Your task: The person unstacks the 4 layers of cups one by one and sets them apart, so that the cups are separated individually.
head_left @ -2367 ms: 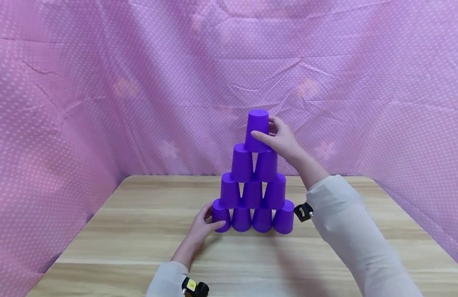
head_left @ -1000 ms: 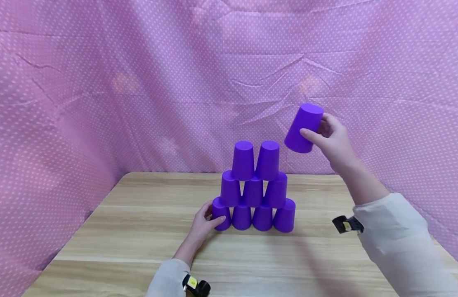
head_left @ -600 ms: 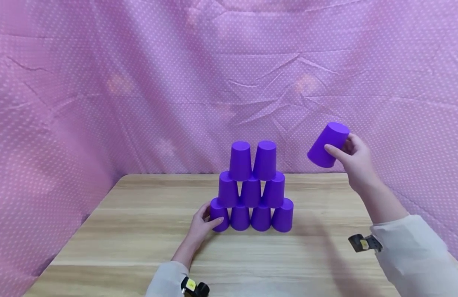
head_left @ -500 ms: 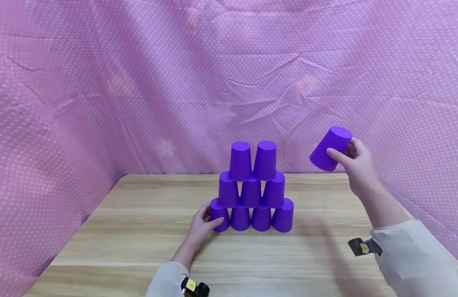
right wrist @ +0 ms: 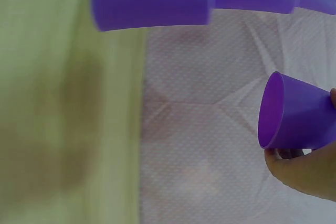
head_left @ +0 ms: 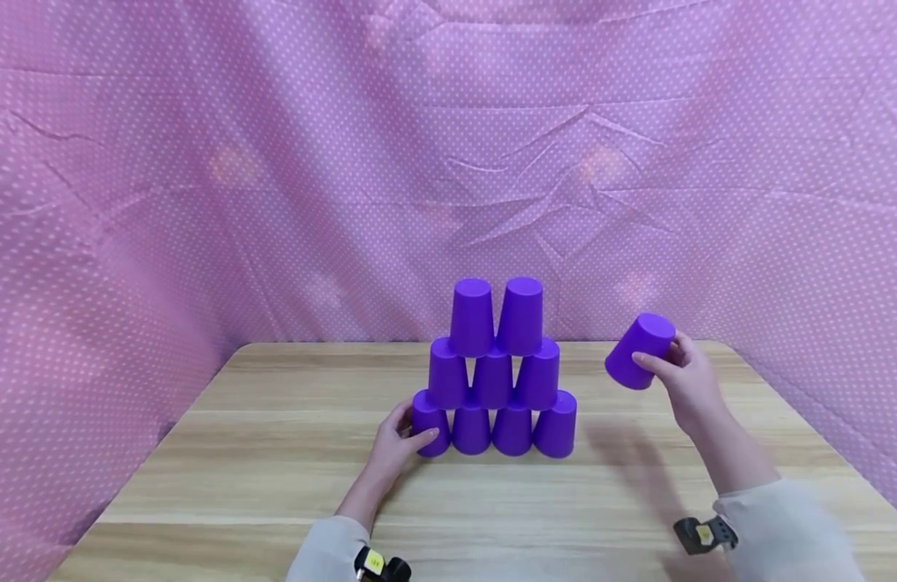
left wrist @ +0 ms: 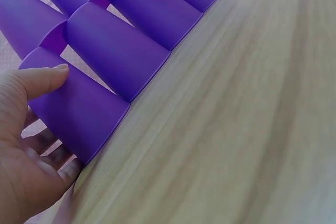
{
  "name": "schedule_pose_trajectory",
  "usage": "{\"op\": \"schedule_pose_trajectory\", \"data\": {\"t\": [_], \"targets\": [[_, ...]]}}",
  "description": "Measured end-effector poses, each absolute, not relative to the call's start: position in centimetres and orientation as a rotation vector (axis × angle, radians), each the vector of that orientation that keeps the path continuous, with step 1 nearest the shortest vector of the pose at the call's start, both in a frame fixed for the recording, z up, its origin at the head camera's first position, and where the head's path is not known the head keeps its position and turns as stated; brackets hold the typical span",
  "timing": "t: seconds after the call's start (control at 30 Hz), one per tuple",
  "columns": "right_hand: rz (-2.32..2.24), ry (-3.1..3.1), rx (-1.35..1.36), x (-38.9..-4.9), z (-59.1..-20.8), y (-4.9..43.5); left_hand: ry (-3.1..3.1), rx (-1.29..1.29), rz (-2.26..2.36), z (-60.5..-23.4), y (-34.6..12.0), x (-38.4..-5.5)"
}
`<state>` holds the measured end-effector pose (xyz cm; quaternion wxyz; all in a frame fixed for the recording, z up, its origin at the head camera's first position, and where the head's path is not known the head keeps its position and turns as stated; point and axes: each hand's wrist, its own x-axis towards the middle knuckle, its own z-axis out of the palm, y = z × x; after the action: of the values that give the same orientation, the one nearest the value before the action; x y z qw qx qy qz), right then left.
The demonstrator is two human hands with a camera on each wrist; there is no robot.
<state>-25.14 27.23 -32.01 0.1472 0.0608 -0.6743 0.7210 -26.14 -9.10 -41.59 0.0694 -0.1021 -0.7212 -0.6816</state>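
Observation:
My right hand (head_left: 690,386) grips an upside-down purple cup (head_left: 641,349), held tilted in the air to the right of a stack of purple cups. In the right wrist view, the held cup (right wrist: 307,111) shows its open mouth and my fingers lie along its side. My left hand (head_left: 392,446) holds the lower-left corner cup (head_left: 430,412) of the stack, thumb in front and fingers behind, as the left wrist view confirms. The stack stands in three rows, with two cups on top, such as the upper right cup (head_left: 522,317), and three in the middle row, including a centre cup (head_left: 492,380).
The stack stands on a light wooden table (head_left: 274,453). A pink dotted cloth (head_left: 347,162) hangs behind and at both sides. Each sleeve carries a small black wrist camera, the right one (head_left: 703,535) near the table's right part.
The right hand has lifted the top cup off the stack, carried it right, and lowered it towards the table. The left hand keeps its hold on the corner cup.

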Motion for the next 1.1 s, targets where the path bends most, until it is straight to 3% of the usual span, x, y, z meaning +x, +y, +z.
{"op": "schedule_pose_trajectory", "data": {"t": [0.53, 0.77, 1.1], "targets": [[2.037, -2.013, 0.024, -25.8, -37.0, 29.1, -2.172, -0.302, -2.04, -41.5, -8.9, -26.2], [2.006, -2.124, -0.16, -26.6, -37.9, 30.4, -2.163, -0.305, -2.046, -43.6, -9.5, -27.7], [1.943, -2.268, -0.255, -28.9, -39.4, 32.1, -2.162, -0.334, -2.032, -43.9, -9.5, -27.5]]}}
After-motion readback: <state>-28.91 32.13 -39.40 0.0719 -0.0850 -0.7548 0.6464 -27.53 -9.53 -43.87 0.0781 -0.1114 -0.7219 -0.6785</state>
